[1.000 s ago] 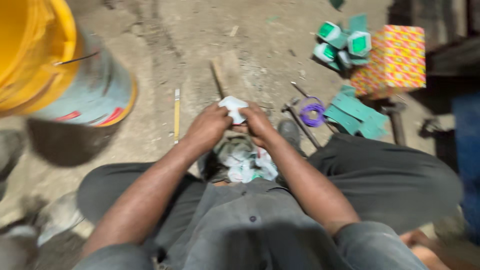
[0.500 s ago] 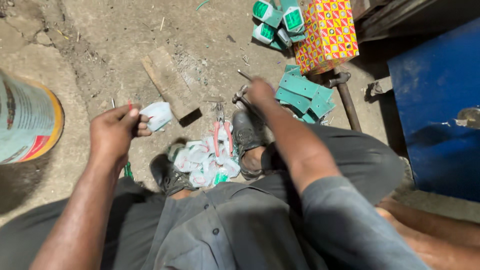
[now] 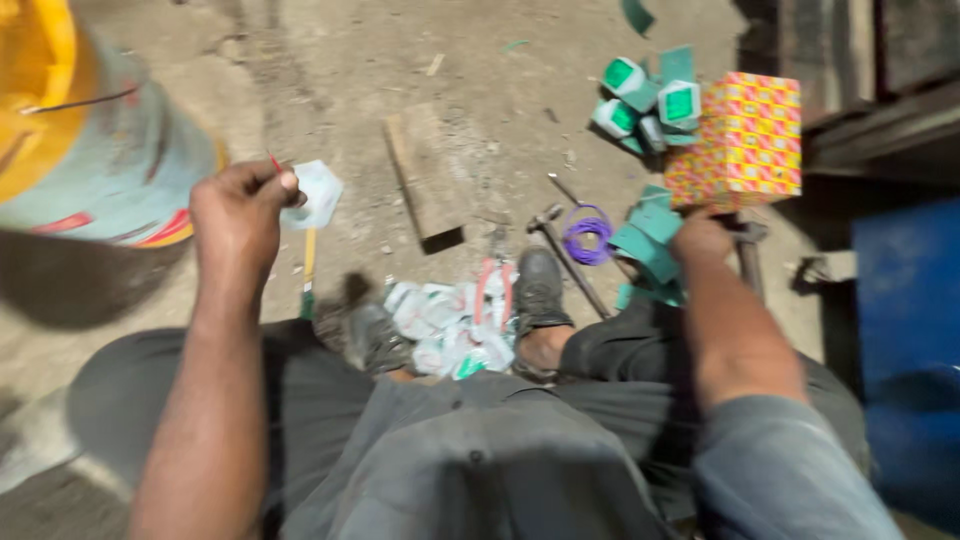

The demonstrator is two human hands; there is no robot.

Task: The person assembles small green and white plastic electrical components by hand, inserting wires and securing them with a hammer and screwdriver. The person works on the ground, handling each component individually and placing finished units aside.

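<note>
I sit on dusty ground. My left hand (image 3: 240,212) is raised on the left and pinches a small white plastic piece (image 3: 318,194) with a thin red wire beside the fingers. My right hand (image 3: 702,238) reaches out to the right and rests on a pile of flat green boxes (image 3: 650,242), just under a red and yellow patterned carton (image 3: 742,140). Whether its fingers grip a box is hidden by blur. A heap of white plastic wrappers (image 3: 450,328) lies between my shoes.
A yellow and pale blue bucket (image 3: 95,150) stands at the left. A wooden block (image 3: 428,180), a hammer (image 3: 562,250), a purple wire coil (image 3: 588,232) and red-handled pliers (image 3: 492,285) lie ahead. Green and white boxes (image 3: 650,95) sit at the back; a blue container (image 3: 908,330) is at the right.
My two hands were together over the white piece, then parted. The left hand carried the piece leftward and up; the right hand moved out to the green boxes.
</note>
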